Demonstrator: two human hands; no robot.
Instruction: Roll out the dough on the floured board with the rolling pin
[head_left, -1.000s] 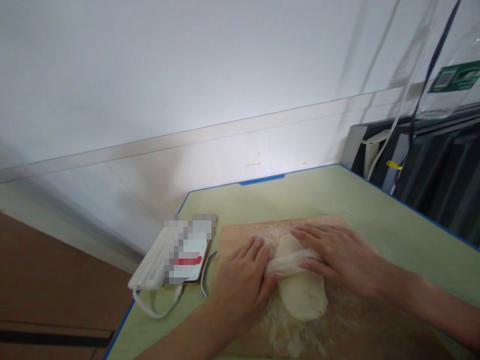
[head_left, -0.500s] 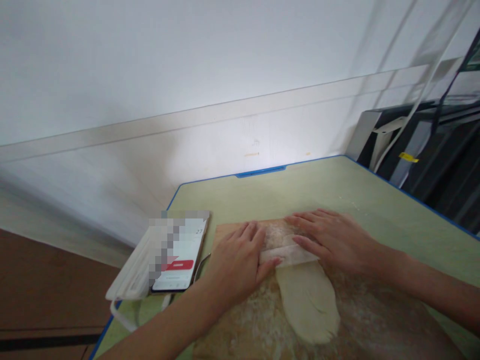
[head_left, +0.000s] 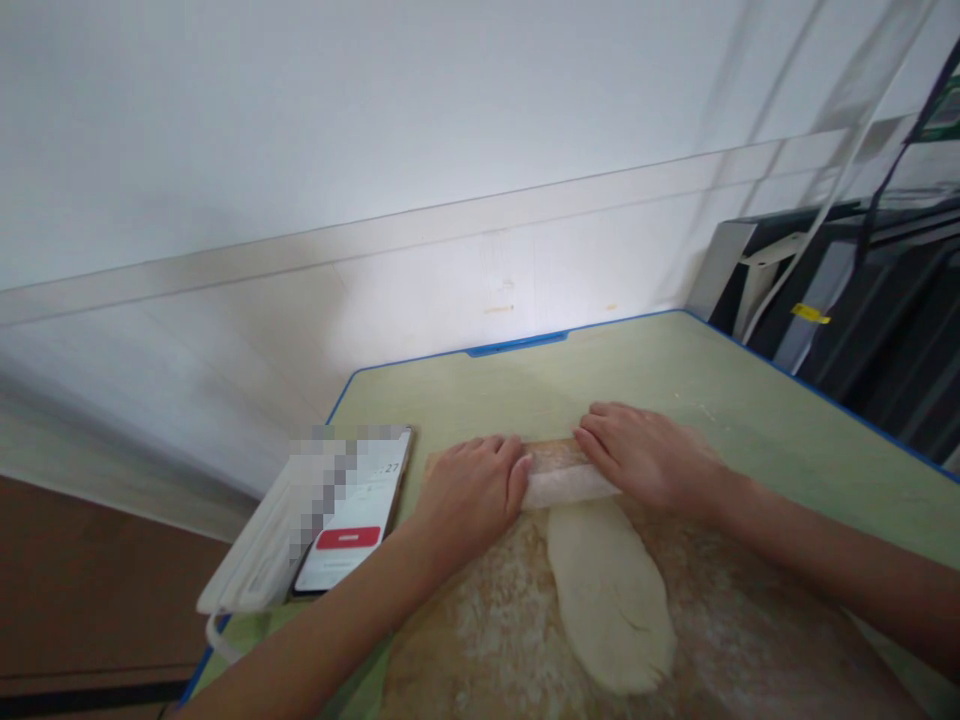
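A pale, flour-dusted rolling pin (head_left: 571, 486) lies crosswise at the far end of a flattened oval of dough (head_left: 611, 600). My left hand (head_left: 477, 490) is curled over the pin's left end, thumb along its near side. Over the right end, my right hand (head_left: 646, 455) is closed, its fingers bent across the top. Both pin ends are hidden under the hands; only the middle shows. The dough stretches from the pin toward me on a floured wooden board (head_left: 480, 640), with small creases near its near end.
Left of the board, a phone (head_left: 349, 560) with a lit screen rests against a white box-like device (head_left: 247, 570) with a white cable. The green table (head_left: 637, 365) has a blue rim and meets a white wall. Dark panels (head_left: 885, 310) stand beyond its right edge.
The rolling pin has moved slightly away from me, uncovering more of the dough's far end. My fingers, flatter before, are now curled around the pin.
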